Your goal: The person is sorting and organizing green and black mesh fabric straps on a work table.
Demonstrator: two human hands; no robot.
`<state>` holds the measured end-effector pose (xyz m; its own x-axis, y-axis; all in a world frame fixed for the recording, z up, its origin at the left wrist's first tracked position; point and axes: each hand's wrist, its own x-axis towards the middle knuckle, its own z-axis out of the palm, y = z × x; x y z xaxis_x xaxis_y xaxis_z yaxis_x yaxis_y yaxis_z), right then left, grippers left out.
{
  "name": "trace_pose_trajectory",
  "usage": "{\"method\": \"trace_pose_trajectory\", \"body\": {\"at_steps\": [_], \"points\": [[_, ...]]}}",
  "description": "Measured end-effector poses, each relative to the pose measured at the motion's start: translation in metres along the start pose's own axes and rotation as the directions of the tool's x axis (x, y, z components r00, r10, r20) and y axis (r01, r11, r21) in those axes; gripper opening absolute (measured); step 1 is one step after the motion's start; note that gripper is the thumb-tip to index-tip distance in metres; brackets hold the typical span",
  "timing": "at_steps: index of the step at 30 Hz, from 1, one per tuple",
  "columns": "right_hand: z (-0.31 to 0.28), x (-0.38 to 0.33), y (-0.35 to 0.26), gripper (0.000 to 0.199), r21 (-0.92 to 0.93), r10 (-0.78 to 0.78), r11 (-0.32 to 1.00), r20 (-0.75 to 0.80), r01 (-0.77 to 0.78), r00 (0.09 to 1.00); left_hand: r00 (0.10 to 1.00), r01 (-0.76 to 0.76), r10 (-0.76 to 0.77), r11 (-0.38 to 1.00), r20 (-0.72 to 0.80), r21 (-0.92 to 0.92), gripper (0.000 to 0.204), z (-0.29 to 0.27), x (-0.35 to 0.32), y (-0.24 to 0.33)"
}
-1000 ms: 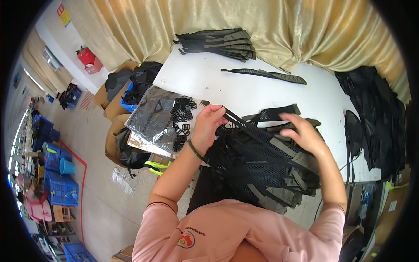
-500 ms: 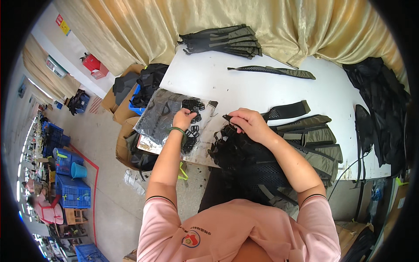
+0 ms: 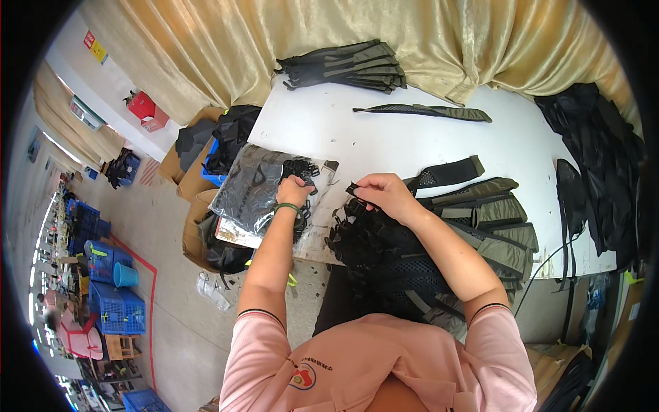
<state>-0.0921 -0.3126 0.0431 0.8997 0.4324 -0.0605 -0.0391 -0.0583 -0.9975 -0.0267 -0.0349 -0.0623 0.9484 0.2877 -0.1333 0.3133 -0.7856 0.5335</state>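
Observation:
My left hand (image 3: pixel 295 192), with a green band at its wrist, reaches into a pile of small black plastic buckles (image 3: pixel 300 169). Its fingertips are closed at a buckle by the pile's right side. The buckles lie on a clear plastic bag (image 3: pixel 245 180) at the table's left edge. My right hand (image 3: pixel 386 197) pinches the end of a black webbing strap (image 3: pixel 353 188). Below that hand, a bundle of padded shoulder straps (image 3: pixel 495 214), black mesh and olive fabric, fans out to the right. Their tangled black webbing ends (image 3: pixel 350 233) hang by the table's near edge.
A single padded strap (image 3: pixel 425 112) lies farther back on the white table (image 3: pixel 309 110), with another strap stack (image 3: pixel 347 65) behind it. Black bags or fabric (image 3: pixel 594 172) are heaped at the right. Cardboard boxes (image 3: pixel 195 223) stand left of the table; a beige curtain (image 3: pixel 425 41) hangs behind.
My left hand has shifted slightly down and right among the buckles. My right hand still pinches the webbing end, which now sticks up more visibly. The whole view has turned slightly.

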Motion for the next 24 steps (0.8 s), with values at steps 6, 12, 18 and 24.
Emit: {"method": "trace_pose_trajectory", "body": {"at_steps": [6, 12, 18, 24], "points": [[-0.005, -0.011, -0.014, 0.013, 0.181, 0.126, 0.975, 0.023, -0.128, 0.992, 0.923, -0.313, 0.366, 0.538, -0.118, -0.782, 0.015, 0.001, -0.054, 0.061], [-0.011, -0.028, -0.028, 0.011, 0.345, 0.093, 0.931, 0.102, -0.123, 0.990, 0.802, -0.406, 0.557, 0.240, -0.217, -0.882, 0.025, -0.030, -0.137, 0.128], [-0.017, -0.045, -0.036, 0.010, 0.413, 0.070, 0.906, 0.069, -0.092, 0.995, 0.697, -0.631, 0.623, 0.296, -0.357, -0.717, 0.028, -0.033, -0.152, 0.135], [-0.009, -0.054, -0.032, 0.011, 0.381, -0.108, 0.915, -0.093, 0.136, 0.990, 0.611, -0.772, 0.633, 0.346, -0.475, -0.533, 0.025, -0.031, -0.165, 0.143]]}}
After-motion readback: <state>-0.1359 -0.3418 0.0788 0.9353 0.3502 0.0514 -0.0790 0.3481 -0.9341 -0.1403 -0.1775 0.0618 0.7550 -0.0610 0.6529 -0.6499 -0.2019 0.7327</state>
